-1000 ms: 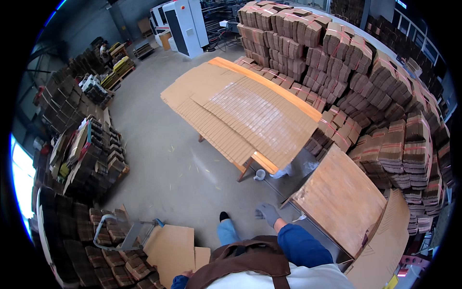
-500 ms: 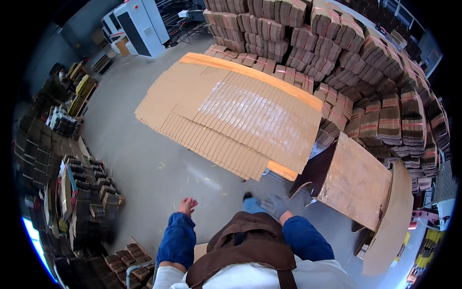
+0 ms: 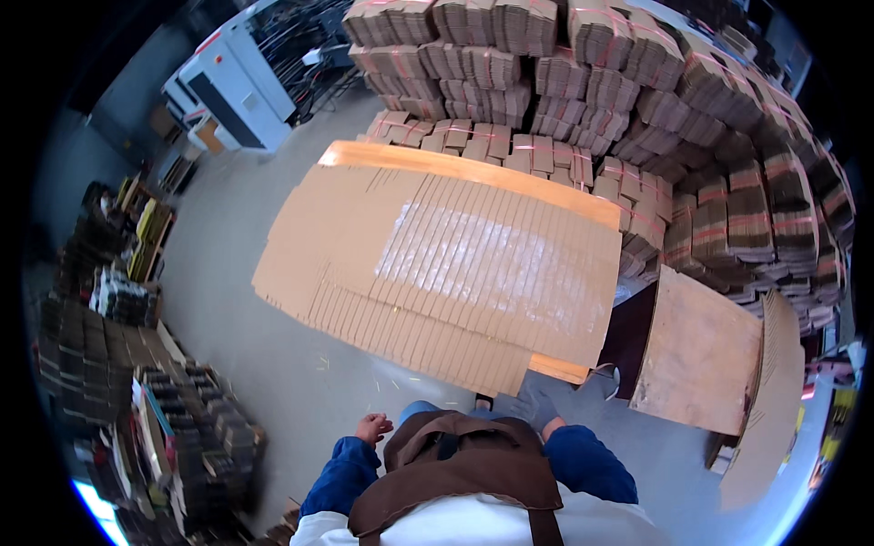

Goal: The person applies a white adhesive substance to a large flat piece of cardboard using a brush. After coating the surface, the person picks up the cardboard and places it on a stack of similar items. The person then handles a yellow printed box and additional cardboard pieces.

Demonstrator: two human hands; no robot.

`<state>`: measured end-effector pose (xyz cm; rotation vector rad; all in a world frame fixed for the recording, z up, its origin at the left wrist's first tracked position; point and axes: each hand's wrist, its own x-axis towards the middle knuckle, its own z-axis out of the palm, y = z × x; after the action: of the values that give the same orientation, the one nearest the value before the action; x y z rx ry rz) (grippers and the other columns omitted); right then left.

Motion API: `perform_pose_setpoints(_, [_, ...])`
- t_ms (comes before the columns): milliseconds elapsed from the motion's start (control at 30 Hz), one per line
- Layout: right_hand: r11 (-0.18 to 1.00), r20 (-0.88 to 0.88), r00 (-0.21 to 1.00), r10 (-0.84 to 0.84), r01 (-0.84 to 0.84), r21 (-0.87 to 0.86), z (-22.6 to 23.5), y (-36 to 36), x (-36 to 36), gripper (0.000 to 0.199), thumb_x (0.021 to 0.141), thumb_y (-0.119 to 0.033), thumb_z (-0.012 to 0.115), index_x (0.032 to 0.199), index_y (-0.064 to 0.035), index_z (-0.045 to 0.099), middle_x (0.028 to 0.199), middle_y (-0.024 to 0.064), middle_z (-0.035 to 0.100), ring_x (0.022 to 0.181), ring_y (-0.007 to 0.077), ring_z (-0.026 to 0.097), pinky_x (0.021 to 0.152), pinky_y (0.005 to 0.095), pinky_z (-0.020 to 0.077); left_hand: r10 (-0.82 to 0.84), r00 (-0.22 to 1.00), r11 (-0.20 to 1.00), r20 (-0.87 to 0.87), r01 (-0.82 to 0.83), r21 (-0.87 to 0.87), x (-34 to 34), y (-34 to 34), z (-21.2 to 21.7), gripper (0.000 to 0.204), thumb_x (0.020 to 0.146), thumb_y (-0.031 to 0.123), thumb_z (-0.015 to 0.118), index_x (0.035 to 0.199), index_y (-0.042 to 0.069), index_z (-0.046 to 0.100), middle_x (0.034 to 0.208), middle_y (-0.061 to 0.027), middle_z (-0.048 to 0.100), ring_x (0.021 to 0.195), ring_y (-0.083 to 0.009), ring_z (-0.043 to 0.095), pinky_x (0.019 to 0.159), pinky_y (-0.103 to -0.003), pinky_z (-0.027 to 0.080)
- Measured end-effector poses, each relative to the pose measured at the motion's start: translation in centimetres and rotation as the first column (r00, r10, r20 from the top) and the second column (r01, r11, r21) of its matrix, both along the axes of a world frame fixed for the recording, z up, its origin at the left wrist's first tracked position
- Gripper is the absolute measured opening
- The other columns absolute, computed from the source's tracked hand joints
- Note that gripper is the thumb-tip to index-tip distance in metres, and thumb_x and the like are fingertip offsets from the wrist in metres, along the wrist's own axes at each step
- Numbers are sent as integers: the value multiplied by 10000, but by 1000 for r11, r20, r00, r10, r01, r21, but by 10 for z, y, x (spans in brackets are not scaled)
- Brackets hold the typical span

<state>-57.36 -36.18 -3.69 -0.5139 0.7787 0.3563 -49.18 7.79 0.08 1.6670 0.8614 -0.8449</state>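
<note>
My left hand [image 3: 373, 428] is bare and hangs in the air over the floor, fingers loosely apart, holding nothing. A grey glove covers my right hand [image 3: 539, 406], which is at the table's near right corner with its fingers spread. Whether it touches the cardboard cannot be told. In front of me lie overlapping brown cardboard sheets [image 3: 300, 241], fanned in narrow strips. A shiny whitish patch covers their middle. Under them shows the orange wooden tabletop [image 3: 473, 171]. Right of my gloved hand, a small grey object [image 3: 601, 380] is at the table's corner, its kind unclear.
A wooden board-topped stand [image 3: 696, 350] stands at the right, with a bent cardboard sheet [image 3: 774, 382] beside it. Tied cardboard bundles [image 3: 473, 68] are stacked high behind the table. More stacks [image 3: 196, 446] line the left. A white machine cabinet [image 3: 241, 82] stands far left.
I am closer to the table, which now appears nearer my body. My right hand has come to its near right corner. My left hand stays free, lower in view.
</note>
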Motion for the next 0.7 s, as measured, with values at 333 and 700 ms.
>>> perform_pose_setpoints(333, [971, -83, 967, -239, 238, -27, -30, 35, 12, 428, 1009, -347, 349, 1355, -102, 410, 1342, 121, 491, 1236, 302, 457, 1039, 414, 367, -478, 742, 812, 470, 577, -86, 239, -57, 63, 183, 952, 200, 569, 972, 18, 579, 841, -34, 632, 791, -111, 597, 761, -260, 474])
perform_pose_setpoints(700, [-862, -823, 438, 362, -179, -475, 17, 137, 57, 522, 967, -407, 385, 1435, -182, 334, 1486, 62, 352, 1347, 284, 351, 1056, 613, 221, -795, -123, 464, 594, 509, 725, 590, -194, 59, 283, 880, 217, 597, 1100, 39, 598, 1003, -165, 627, 962, -331, 606, 849, -411, 475])
